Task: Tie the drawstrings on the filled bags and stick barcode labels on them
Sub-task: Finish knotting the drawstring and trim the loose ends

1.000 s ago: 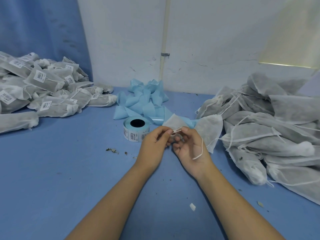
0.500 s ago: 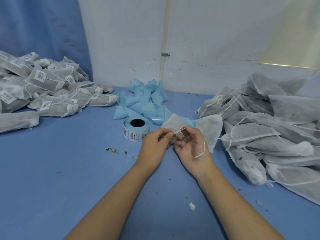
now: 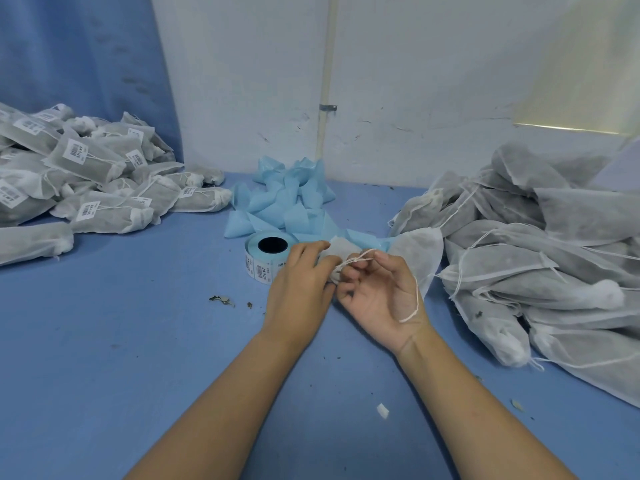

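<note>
On the counter (image 3: 138,341), hands tie a bag (image 3: 341,249).
Left hand (image 3: 298,282) grips its soft, light neck; right hand (image 3: 377,299) pinches the limp drawstring (image 3: 356,260), probably best held near the knot.

Soft, even, cool light; a pale yellow bright patch (image 3: 581,71) on the white plaster wall (image 3: 415,81) at two o'clock; faint shadows, wide-angle bending at edges, sharp centre

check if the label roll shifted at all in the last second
No. The label roll stands in the same spot, just in front of the blue paper pile, as it did before.
</note>
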Tool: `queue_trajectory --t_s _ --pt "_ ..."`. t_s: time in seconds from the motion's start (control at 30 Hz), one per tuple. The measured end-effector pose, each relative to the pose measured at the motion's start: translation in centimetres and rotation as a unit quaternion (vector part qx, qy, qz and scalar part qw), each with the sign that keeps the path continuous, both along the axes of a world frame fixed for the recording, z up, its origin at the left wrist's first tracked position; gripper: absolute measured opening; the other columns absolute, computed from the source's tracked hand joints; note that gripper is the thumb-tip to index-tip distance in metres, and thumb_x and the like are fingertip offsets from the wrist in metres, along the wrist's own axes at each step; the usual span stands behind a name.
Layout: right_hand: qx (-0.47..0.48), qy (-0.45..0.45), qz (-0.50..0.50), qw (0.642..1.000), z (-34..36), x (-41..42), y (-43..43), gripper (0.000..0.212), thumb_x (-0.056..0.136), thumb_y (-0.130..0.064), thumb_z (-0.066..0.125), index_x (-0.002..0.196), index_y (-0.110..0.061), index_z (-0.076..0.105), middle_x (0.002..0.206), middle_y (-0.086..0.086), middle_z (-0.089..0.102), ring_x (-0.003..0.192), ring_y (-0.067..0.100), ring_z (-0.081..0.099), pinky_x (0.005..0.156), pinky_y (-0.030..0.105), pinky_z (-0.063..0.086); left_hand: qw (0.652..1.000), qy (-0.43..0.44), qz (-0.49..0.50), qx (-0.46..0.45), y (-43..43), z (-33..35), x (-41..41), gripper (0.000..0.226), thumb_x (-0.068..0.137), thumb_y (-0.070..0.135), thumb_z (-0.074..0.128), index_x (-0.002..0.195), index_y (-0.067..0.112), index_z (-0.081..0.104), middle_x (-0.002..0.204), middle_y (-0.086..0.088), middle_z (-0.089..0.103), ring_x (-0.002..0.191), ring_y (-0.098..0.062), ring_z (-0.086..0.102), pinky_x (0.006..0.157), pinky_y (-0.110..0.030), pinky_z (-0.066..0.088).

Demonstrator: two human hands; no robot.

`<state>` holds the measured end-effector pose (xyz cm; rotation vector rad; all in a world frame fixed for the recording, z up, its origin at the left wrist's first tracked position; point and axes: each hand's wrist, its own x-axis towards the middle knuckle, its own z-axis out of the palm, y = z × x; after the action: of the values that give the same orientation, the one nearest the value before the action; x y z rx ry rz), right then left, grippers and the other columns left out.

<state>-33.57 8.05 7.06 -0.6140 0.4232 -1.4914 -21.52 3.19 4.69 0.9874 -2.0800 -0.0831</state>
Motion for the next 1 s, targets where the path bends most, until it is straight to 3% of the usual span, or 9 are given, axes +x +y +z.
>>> queue_trajectory --t_s 0.07,0.13,0.23,0.37,0.57,0.63,0.73,0.83,1.0 --pt "-0.013 -0.003 0.010 1.000 0.1 -0.2 0.0 0.031 0.046 -0.020 0.089 0.060 -0.016 0.062 0.065 -0.004 0.051 0.060 0.010 0.051 0.057 0.019 0.041 0.999 0.033 -0.018 -0.024 0.1 0.2 -0.1 0.026 0.079 0.004 0.070 0.105 0.006 0.069 0.119 -0.008 0.062 0.119 -0.024 0.050 0.077 -0.039 0.053" --pt "-0.020 -0.009 0.013 1.000 0.0 -0.4 0.0 0.032 0.045 -0.018 0.089 0.061 -0.018 0.060 0.064 -0.005 0.051 0.059 0.010 0.050 0.057 0.020 0.041 0.995 0.083 -0.040 -0.048 0.2 0.4 -0.2 0.026 0.080 -0.003 0.068 0.106 0.000 0.067 0.118 -0.012 0.063 0.124 -0.028 0.050 0.094 -0.030 0.045" --pt "-0.015 -0.006 -0.012 1.000 -0.1 -0.6 -0.1 0.036 0.043 -0.013 0.087 0.062 -0.021 0.057 0.064 -0.003 0.051 0.058 0.011 0.049 0.054 0.021 0.043 0.975 0.202 -0.080 0.038 0.5 1.2 -0.1 0.030 0.088 -0.001 0.060 0.118 0.001 0.058 0.130 -0.006 0.054 0.136 -0.020 0.037 0.108 -0.021 0.028" --pt "0.026 0.025 -0.090 0.995 -0.1 -0.5 -0.4 0.018 0.061 -0.008 0.069 0.061 -0.021 0.056 0.067 -0.003 0.051 0.059 0.011 0.048 0.052 0.019 0.041 0.946 0.296 -0.107 0.079 1.0 2.3 0.0 0.030 0.089 0.016 0.054 0.116 0.028 0.049 0.115 0.008 0.054 0.103 0.006 0.048 0.090 -0.008 0.036" --pt "0.075 0.113 -0.197 0.971 -0.2 0.5 -0.8 0.026 0.082 -0.005 0.060 0.063 -0.023 0.057 0.072 -0.012 0.061 0.086 0.012 0.053 0.075 0.023 0.041 0.926 0.354 -0.106 0.077 1.3 2.9 -0.3 0.040 0.090 0.011 0.052 0.109 0.045 0.044 0.103 0.025 0.056 0.091 0.002 0.056 0.079 -0.011 0.043" --pt "0.081 0.110 -0.208 0.968 -0.2 0.9 -0.9 0.029 0.084 -0.004 0.059 0.063 -0.023 0.059 0.074 -0.012 0.064 0.092 0.012 0.055 0.081 0.023 0.043 0.915 0.384 -0.095 0.080 1.3 3.1 -0.3 0.047 0.091 0.007 0.051 0.107 0.050 0.044 0.098 0.022 0.058 0.082 0.005 0.055 0.073 -0.006 0.041" --pt "0.075 0.087 -0.204 0.972 -0.1 1.3 -0.8 0.022 0.084 -0.003 0.062 0.069 -0.018 0.056 0.078 -0.007 0.066 0.091 0.014 0.060 0.074 0.020 0.052 0.911 0.400 -0.057 0.089 0.7 3.4 -0.2 0.043 0.093 0.004 0.050 0.109 0.043 0.049 0.094 0.011 0.060 0.070 0.004 0.052 0.066 -0.007 0.039" --pt "0.098 0.121 -0.228 0.961 -0.1 1.7 -0.8 0.020 0.084 -0.005 0.066 0.072 -0.018 0.058 0.078 -0.007 0.066 0.083 0.011 0.061 0.067 0.016 0.053 0.908 0.392 -0.052 0.137 0.1 3.5 -0.1 0.032 0.094 0.003 0.047 0.116 0.023 0.058 0.109 0.004 0.063 0.091 -0.008 0.058 0.079 -0.018 0.045" --pt "0.132 0.127 -0.254 0.950 -0.2 1.9 -1.0 0.020 0.084 -0.008 0.068 0.072 -0.019 0.056 0.076 -0.008 0.061 0.077 0.009 0.056 0.059 0.014 0.050 0.882 0.404 -0.106 0.220 0.4 3.1 0.3 0.046 0.089 0.004 0.041 0.132 0.017 0.049 0.131 -0.001 0.055 0.122 -0.015 0.050 0.105 -0.031 0.040"
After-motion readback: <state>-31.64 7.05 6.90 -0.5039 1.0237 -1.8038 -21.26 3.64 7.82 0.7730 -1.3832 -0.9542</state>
